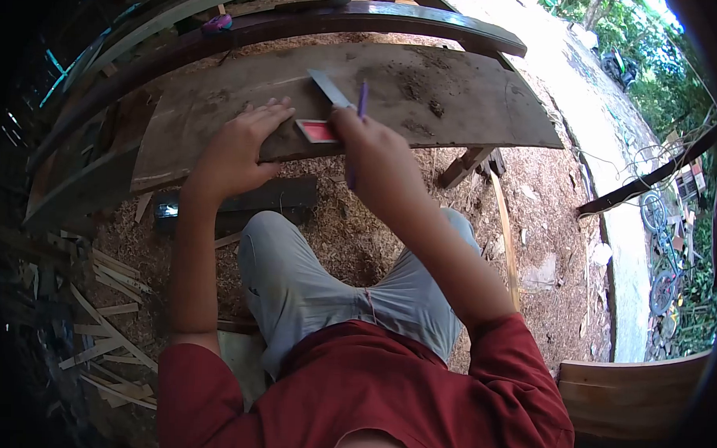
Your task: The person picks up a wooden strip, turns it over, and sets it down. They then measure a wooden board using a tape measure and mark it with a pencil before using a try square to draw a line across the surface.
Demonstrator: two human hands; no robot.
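Left of the upper middle of the frame, the left hand [247, 143] is resting on the near edge of the desk [184, 131], fingers extended and gripping nothing visible. At the upper middle, between the hands, a red-faced piece [317, 130] is sitting below a metal blade [328, 89], whose long axis is slanting from upper left down to the right hand [379, 152]; that nearer hand is clasping a purple stick [363, 102] and apparently the blade's lower end.
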